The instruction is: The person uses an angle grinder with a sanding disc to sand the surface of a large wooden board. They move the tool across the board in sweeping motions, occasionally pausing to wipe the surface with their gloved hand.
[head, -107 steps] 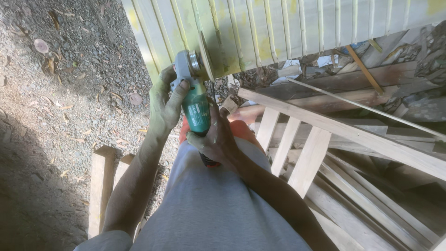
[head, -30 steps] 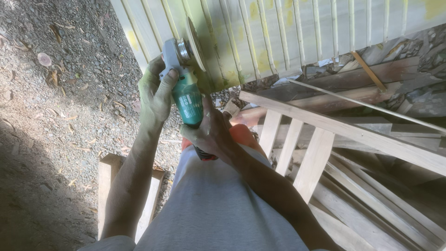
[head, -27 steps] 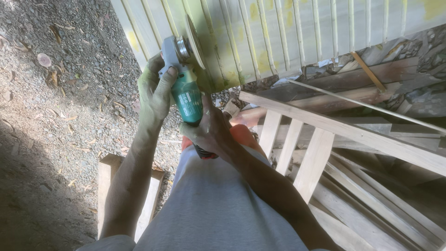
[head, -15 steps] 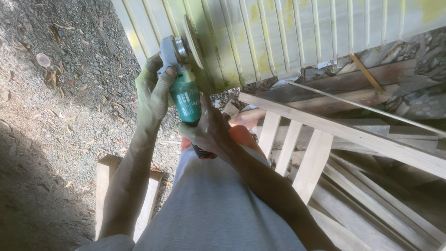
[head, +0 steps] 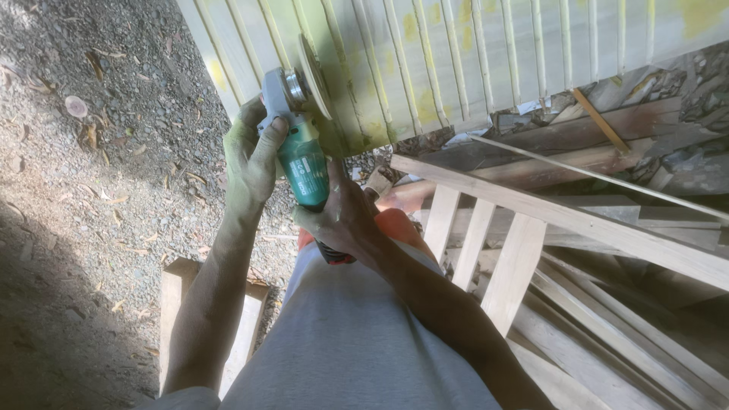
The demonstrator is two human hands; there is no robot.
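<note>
Person held a green angle grinder (head: 302,156) with both hands, the tool up against the lower left part of a pale yellow-stained slatted panel (head: 456,61). Left hand (head: 250,156) gripped the grey head end of the grinder, fingers wrapped fully closed around it, thumb lying over the green body. Right hand (head: 345,220) clamped shut around the rear of the grinder body, just below the left hand. Sanding disc (head: 313,76) sat at the top of the grinder, edge-on against a slat of the panel; looked like it was touching, but contact was hard to confirm from this angle. Below and right of the panel lay a bare wooden frame (head: 531,228) with several uprights, resting on a pile of loose boards (head: 645,144). Left of the panel was gravel ground (head: 91,152) with dry leaves. A wooden stool (head: 182,304) stood under the person's left forearm, well below the panel. Grey shorts (head: 349,349) filled the lower centre.
</note>
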